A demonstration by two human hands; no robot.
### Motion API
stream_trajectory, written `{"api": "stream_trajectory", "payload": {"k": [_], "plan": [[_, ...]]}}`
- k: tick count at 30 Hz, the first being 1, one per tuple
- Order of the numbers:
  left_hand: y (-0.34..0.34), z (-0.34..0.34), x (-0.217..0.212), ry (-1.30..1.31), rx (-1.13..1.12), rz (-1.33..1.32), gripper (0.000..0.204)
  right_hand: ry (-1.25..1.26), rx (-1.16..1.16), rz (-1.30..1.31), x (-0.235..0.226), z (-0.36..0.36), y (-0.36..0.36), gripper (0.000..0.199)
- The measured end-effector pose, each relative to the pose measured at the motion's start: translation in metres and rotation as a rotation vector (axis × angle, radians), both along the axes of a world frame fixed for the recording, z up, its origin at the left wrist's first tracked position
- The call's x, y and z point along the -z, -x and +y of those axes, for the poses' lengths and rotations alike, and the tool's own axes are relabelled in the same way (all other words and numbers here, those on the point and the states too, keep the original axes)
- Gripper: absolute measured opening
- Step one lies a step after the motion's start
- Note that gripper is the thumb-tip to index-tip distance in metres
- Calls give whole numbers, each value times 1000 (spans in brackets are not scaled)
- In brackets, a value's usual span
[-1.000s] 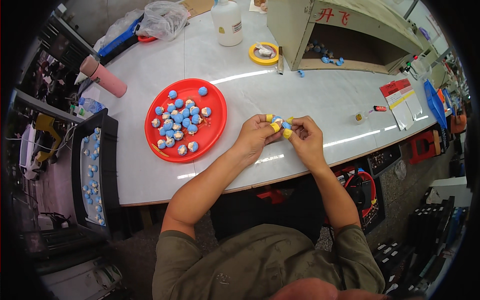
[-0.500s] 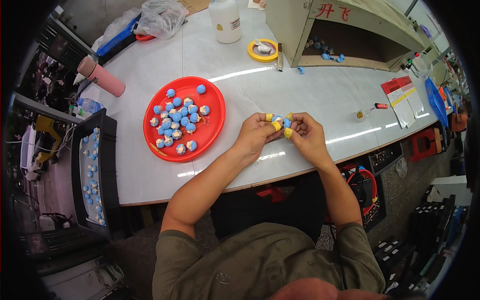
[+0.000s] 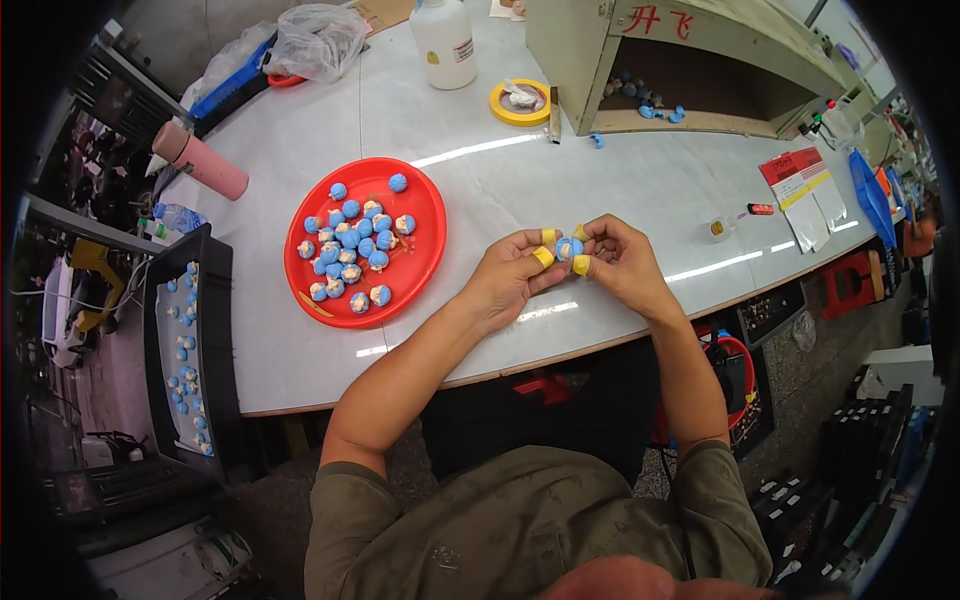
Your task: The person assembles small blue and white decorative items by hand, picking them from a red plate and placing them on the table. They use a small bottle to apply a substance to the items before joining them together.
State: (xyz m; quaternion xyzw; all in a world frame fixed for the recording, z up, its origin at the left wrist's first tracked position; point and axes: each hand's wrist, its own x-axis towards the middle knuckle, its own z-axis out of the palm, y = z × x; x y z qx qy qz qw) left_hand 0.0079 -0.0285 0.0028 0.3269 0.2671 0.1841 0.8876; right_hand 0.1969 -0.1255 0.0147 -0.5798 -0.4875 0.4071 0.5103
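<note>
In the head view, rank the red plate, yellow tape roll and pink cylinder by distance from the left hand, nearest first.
1. Red plate, just left of the left hand.
2. Yellow tape roll, farther back on the table.
3. Pink cylinder, at the far left edge.

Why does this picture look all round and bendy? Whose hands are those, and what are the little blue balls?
The picture comes from a small camera worn on a person's head, looking down. Its lens sees very wide, so straight edges bend near the rim. There is no machine here, just a person sitting at a white table. The arms coming up from the bottom are that person's own.

The left hand and the right hand meet over the table and together hold one small blue ball. Some fingertips wear yellow caps.

To the left lies a red plate with many more of the blue balls on it. Farther back stand a white bottle, a yellow tape roll, a pink tube and an open wooden box. A dark tray of small blue pieces sits beside the table.
</note>
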Motion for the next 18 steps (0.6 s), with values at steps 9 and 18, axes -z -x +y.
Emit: {"api": "stream_trajectory", "payload": {"k": [9,18], "plan": [[0,-3,5,19,65,-42,25,-104,-30,-311,-25,-3,0,27],[-4,-3,12,41,19,-77,23,-141,-44,-320,-22,-4,0,28]]}}
